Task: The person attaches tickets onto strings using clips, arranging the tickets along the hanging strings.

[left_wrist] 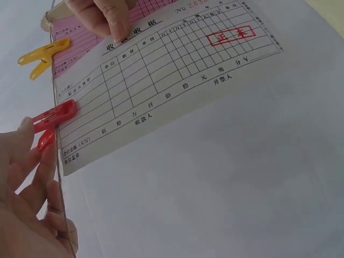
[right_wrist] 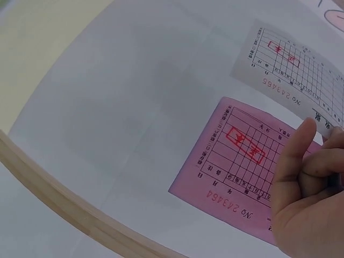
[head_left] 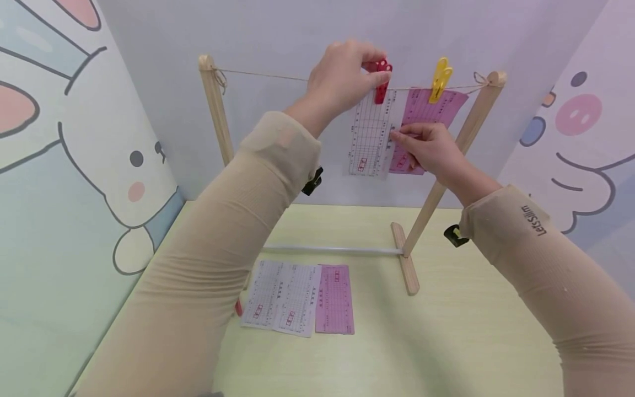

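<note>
My left hand [head_left: 342, 80] pinches a red clothespin [head_left: 381, 95] at the top of a white receipt slip [head_left: 368, 140] on the string [head_left: 268, 74]. In the left wrist view the jaws of that red clothespin [left_wrist: 63, 112] sit over the slip's edge and the string. Lower down, my right hand [head_left: 430, 148] pinches the white slip's side edge between thumb and finger. Beside it hangs a pink receipt slip [head_left: 421, 110], held by a yellow clothespin [head_left: 439, 81]. The right hand covers part of this pink slip, whose lower end [right_wrist: 226, 161] shows in the right wrist view.
Two wooden posts [head_left: 476, 116] carry the string, joined low down by a pale crossbar [head_left: 332, 250]. On the table [head_left: 446, 331] lie white slips [head_left: 283, 298] and a pink slip [head_left: 335, 303]. Something red [head_left: 238, 307] peeks out beside the left sleeve. Cartoon-printed walls stand either side.
</note>
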Demonstrator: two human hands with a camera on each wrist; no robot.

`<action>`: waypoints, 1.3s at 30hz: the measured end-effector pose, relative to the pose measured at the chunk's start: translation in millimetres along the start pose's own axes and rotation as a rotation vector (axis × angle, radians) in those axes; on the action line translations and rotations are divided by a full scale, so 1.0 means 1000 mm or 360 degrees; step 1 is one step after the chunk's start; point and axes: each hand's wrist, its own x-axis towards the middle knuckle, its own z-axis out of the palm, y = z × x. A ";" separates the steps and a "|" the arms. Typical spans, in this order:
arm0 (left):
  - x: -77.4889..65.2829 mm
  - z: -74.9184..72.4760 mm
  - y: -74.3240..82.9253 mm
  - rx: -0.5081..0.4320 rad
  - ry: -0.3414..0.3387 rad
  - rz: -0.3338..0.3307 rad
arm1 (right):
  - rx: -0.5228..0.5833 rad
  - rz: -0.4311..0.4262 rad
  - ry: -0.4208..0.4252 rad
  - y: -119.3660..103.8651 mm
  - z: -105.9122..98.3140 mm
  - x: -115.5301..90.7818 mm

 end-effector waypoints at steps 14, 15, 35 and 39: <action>-0.006 -0.002 -0.009 0.0015 0.0000 0.0092 | -0.0072 0.0014 -0.0031 0.000 0.003 0.000; -0.006 -0.002 -0.009 0.0021 0.0001 0.0090 | -0.0068 0.0017 -0.0031 0.000 0.003 0.000; -0.029 -0.027 -0.029 -0.0265 0.0223 0.0178 | -0.0014 -0.0040 0.0078 0.002 -0.004 -0.016; -0.038 -0.030 -0.039 -0.0375 0.0265 0.0198 | 0.0050 -0.0097 0.0147 0.003 -0.007 -0.021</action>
